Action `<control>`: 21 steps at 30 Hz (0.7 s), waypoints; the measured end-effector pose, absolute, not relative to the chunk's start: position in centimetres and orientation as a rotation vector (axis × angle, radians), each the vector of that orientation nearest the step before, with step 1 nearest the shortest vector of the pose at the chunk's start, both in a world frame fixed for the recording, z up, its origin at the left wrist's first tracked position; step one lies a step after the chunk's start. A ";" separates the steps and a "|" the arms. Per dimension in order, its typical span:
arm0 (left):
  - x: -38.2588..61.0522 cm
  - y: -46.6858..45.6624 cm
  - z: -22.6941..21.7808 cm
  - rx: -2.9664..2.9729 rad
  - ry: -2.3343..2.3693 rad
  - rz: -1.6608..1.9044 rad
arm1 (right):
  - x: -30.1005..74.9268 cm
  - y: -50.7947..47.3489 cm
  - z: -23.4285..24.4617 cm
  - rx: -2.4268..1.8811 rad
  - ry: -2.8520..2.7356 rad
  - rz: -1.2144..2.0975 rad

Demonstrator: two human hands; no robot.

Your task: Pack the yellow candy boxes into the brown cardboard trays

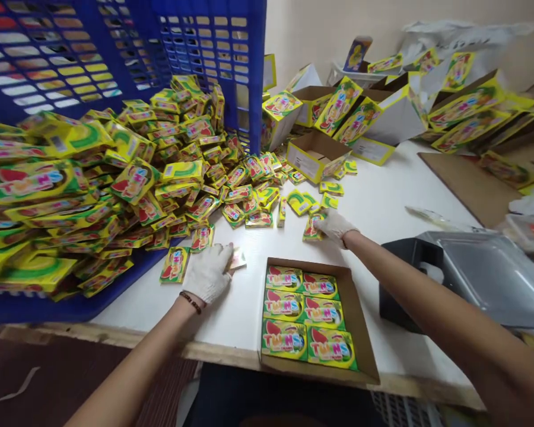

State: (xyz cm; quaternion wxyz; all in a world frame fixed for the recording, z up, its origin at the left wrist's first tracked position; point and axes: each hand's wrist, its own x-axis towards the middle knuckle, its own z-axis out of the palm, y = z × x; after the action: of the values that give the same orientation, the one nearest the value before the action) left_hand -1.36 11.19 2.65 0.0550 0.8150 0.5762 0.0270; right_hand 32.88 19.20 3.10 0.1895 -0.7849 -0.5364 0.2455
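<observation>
- On the left, blue crate (129, 53) tipped on its side on the desk (382, 201), open side toward the camera.
- Pile (115, 178) of yellow-green packets spills out of the crate across the desk toward centre.
- Back right: heap of open printed cartons (382, 112), some upright, some tipped, against the wall.
- Right edge: dark machine (471, 279) with a grey sloped top, just beside the tray.
- Brown cardboard sheet (471, 184) lies flat behind the machine.
- Front centre: shallow cardboard tray (360, 320) at the desk edge, holding six packets (307, 317) flat, two columns by three rows, labels up. Strip along the tray's right side is bare.
- Left hand (208, 271), white glove, dark bracelet at the wrist: palm down on the desk just left of the tray, fingers curled over a small packet (238, 259) whose edge pokes out on the right. Grip looks like a pinch; can't tell exactly.
- Loose packet (174, 264) lies flat just left of that hand, not touching.
- Right hand (336, 226), white glove: reached out beyond the tray, fingers pinching one packet (312, 228) at the fringe of the pile.
- More loose packets scattered just beyond the right hand.
</observation>
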 end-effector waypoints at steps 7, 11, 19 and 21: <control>-1.2 10.9 4.7 2.421 1.790 -0.260 | 36.4 16.0 3.7 -1.936 -2.736 0.220; -2.0 11.3 4.4 2.933 1.326 -0.405 | 36.3 16.4 4.2 -1.750 -3.047 0.095; -2.7 12.8 5.6 3.047 1.150 -0.278 | 34.3 9.0 12.2 -1.769 -2.491 0.540; -2.2 12.8 5.9 2.940 1.204 -0.227 | 32.5 6.1 13.1 -1.724 -2.705 0.588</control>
State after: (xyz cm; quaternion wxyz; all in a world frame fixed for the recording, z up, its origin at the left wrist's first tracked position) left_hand -2.24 12.78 5.94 -0.0218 0.9229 0.3778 -0.0712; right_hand 32.52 6.11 13.07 -0.0597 -0.5277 -0.8279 0.1801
